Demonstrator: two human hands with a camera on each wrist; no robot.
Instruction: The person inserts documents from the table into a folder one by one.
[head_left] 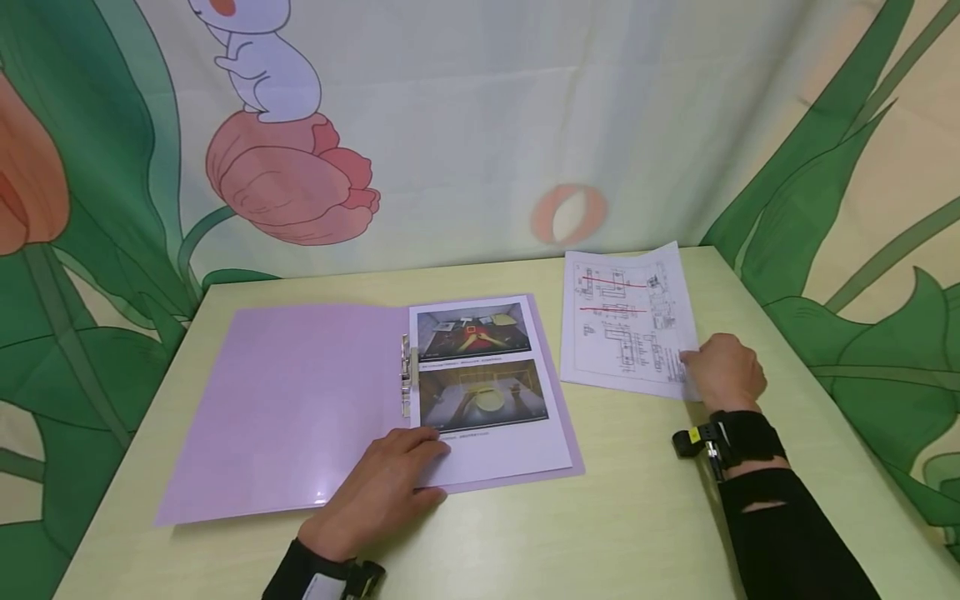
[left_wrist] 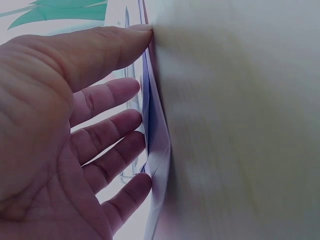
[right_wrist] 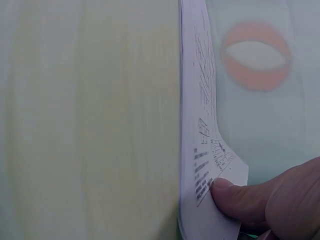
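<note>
A purple ring binder [head_left: 292,392] lies opened flat on the table, its metal clip [head_left: 407,375] at the spine. A page with two photos [head_left: 491,450] is on its right side. My left hand [head_left: 384,487] rests on the binder's lower edge near the spine; its fingers look only slightly bent in the left wrist view, the thumb [left_wrist: 112,52] at the edge. To the right lies a stack of paper sheets [head_left: 626,333], the top one showing line drawings crossed by two red lines. My right hand [head_left: 726,375] pinches its lower right corner, thumb [right_wrist: 245,200] on top.
The pale wooden table [head_left: 585,533] carries the binder and sheets side by side, with a gap between them. Behind it hangs a curtain [head_left: 450,150] printed with a rabbit and flowers. More leaf-printed cloth [head_left: 885,333] borders the right side.
</note>
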